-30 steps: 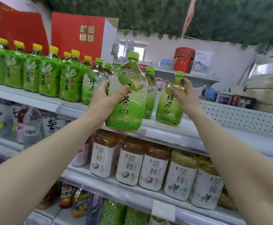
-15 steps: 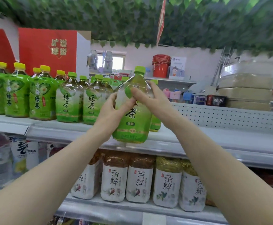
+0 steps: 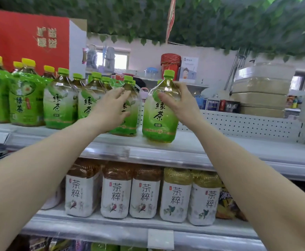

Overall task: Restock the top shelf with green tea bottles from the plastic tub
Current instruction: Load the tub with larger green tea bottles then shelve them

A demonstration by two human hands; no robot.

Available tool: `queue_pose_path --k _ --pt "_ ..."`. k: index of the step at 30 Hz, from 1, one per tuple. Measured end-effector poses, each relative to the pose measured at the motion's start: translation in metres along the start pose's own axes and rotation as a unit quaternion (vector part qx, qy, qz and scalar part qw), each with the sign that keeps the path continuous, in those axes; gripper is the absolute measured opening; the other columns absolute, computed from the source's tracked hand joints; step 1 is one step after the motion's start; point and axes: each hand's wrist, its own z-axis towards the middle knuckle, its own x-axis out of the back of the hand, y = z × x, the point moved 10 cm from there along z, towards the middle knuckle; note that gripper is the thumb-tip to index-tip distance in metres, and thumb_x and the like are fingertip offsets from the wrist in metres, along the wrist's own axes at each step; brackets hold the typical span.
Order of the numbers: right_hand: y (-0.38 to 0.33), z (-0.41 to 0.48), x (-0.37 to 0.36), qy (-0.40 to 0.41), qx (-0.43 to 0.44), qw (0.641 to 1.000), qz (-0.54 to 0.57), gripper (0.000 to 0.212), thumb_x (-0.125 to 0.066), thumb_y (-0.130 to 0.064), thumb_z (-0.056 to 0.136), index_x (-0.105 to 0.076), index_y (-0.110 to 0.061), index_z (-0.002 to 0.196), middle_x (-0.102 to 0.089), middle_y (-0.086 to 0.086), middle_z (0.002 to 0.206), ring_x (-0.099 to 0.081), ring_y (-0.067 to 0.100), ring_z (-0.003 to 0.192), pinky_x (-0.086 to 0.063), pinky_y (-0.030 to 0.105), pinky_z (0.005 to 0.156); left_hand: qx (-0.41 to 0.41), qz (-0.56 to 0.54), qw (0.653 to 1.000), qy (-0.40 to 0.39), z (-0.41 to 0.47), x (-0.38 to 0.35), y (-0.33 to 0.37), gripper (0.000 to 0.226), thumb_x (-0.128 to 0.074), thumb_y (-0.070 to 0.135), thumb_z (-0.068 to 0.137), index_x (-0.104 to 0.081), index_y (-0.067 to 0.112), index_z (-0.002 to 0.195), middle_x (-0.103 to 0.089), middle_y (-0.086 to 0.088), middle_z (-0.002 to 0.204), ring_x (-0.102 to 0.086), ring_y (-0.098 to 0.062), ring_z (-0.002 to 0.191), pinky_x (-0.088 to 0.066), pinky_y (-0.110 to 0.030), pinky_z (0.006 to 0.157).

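the top shelf (image 3: 238, 147) runs across the view, its right part bare. a row (image 3: 59, 109) of green tea bottles fills its left part. at the right end of that row stands the bottle (image 3: 158, 122), upright, with its base on the shelf near the front edge and its label facing out. it is just beside its neighbour (image 3: 130, 125), with a narrow gap between them. below, a lower shelf (image 3: 93, 230) carries white-labelled bottles. the tub is not in view.

the right hand (image 3: 179, 104) has the grip: fingers and thumb curl round the bottle's shoulder from the right, below the green cap (image 3: 168, 73). the left hand (image 3: 110, 110) is spread and holds nothing, in front of the neighbour. whether its fingertips touch that one i cannot tell.

the bottle's long axis is vertical and it lies just left of the gripping palm, so the right hand is plainly the nearer. closing the gap looks like a short push left and back toward the row.
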Motion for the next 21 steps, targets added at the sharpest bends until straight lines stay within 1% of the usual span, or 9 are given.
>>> queue_pose_path --k 3,4,7,9,11,13,14,17,21 --pt "0.013 0.002 -0.013 0.015 -0.001 1.0 -0.018 0.071 -0.066 -0.062 0.083 -0.048 -0.02 0.138 -0.058 -0.009 0.12 -0.052 0.01 0.105 -0.04 0.025 0.082 -0.001 0.047 0.999 -0.011 0.001 -0.007 -0.005 0.082 -0.063 0.037 0.092 -0.015 0.021 0.157 -0.016 -0.006 0.163 -0.014 -0.026 0.15 -0.019 -0.046 0.121" --pt "0.014 0.002 -0.017 0.016 0.006 1.0 -0.022 0.072 -0.066 -0.062 0.082 -0.049 -0.019 0.137 -0.058 -0.009 0.117 -0.049 0.01 0.105 -0.04 0.027 0.083 0.001 0.053 0.999 -0.015 0.0 -0.009 -0.007 0.084 -0.065 0.037 0.091 -0.015 0.021 0.157 -0.015 -0.005 0.163 -0.014 -0.027 0.15 -0.02 -0.046 0.121" --pt "0.013 0.002 -0.024 0.016 0.021 0.998 -0.05 0.074 -0.063 -0.067 0.08 -0.048 -0.022 0.136 -0.055 -0.01 0.112 -0.042 0.02 0.118 -0.041 0.042 0.098 -0.001 0.059 0.998 -0.027 -0.003 -0.015 -0.009 0.089 -0.069 0.035 0.088 -0.014 0.023 0.157 -0.013 -0.005 0.164 -0.014 -0.029 0.15 -0.019 -0.047 0.121" --pt "0.006 -0.001 -0.023 0.026 0.039 0.994 -0.102 0.077 -0.06 -0.067 0.083 -0.039 -0.023 0.142 -0.053 -0.002 0.121 -0.039 0.024 0.122 -0.041 0.044 0.098 -0.003 0.066 0.997 -0.033 -0.004 -0.017 -0.008 0.093 -0.072 0.034 0.086 -0.013 0.024 0.157 -0.01 -0.005 0.164 -0.012 -0.029 0.15 -0.017 -0.046 0.121" --pt "-0.012 -0.011 -0.02 0.044 0.094 0.976 -0.191 0.083 -0.061 -0.062 0.085 -0.025 -0.027 0.15 -0.041 0.01 0.138 -0.041 0.028 0.124 -0.042 0.043 0.095 -0.003 0.077 0.996 -0.036 -0.005 -0.019 -0.008 0.099 -0.075 0.037 0.083 -0.011 0.025 0.157 -0.007 -0.003 0.165 -0.01 -0.029 0.151 -0.016 -0.046 0.12" --pt "-0.031 -0.028 -0.026 0.035 0.166 0.94 -0.296 0.095 -0.064 -0.064 0.079 -0.017 -0.028 0.154 -0.028 0.015 0.15 -0.035 0.036 0.134 -0.039 0.049 0.105 -0.003 0.085 0.996 -0.033 -0.003 -0.019 -0.006 0.103 -0.076 0.039 0.08 -0.009 0.027 0.157 -0.001 -0.001 0.165 -0.006 -0.029 0.151 -0.017 -0.048 0.119" --pt "-0.034 -0.036 -0.033 0.005 0.183 0.92 -0.345 0.104 -0.065 -0.068 0.075 -0.014 -0.026 0.156 -0.02 0.017 0.156 -0.027 0.039 0.141 -0.032 0.052 0.112 -0.003 0.088 0.996 -0.034 -0.002 -0.02 -0.005 0.105 -0.077 0.039 0.079 -0.008 0.028 0.157 0.002 0.001 0.165 -0.004 -0.03 0.151 -0.019 -0.049 0.118" --pt "-0.016 -0.047 -0.05 -0.091 0.149 0.887 -0.427 0.131 -0.063 -0.075 0.062 0.008 -0.019 0.157 0.009 0.021 0.163 -0.007 0.044 0.149 -0.019 0.052 0.119 0.002 0.096 0.994 -0.043 0.005 -0.026 -0.005 0.111 -0.079 0.04 0.077 -0.003 0.03 0.157 0.011 0.002 0.165 0.001 -0.036 0.15 -0.027 -0.053 0.115" --pt "-0.005 -0.04 -0.056 -0.118 0.116 0.898 -0.408 0.139 -0.071 -0.067 0.059 0.014 -0.015 0.156 0.02 0.022 0.16 -0.005 0.046 0.149 -0.018 0.052 0.12 0.013 0.082 0.995 -0.052 0.01 -0.036 -0.006 0.119 -0.082 0.041 0.074 0.003 0.032 0.157 0.017 0.004 0.164 0.003 -0.041 0.149 -0.035 -0.056 0.11"
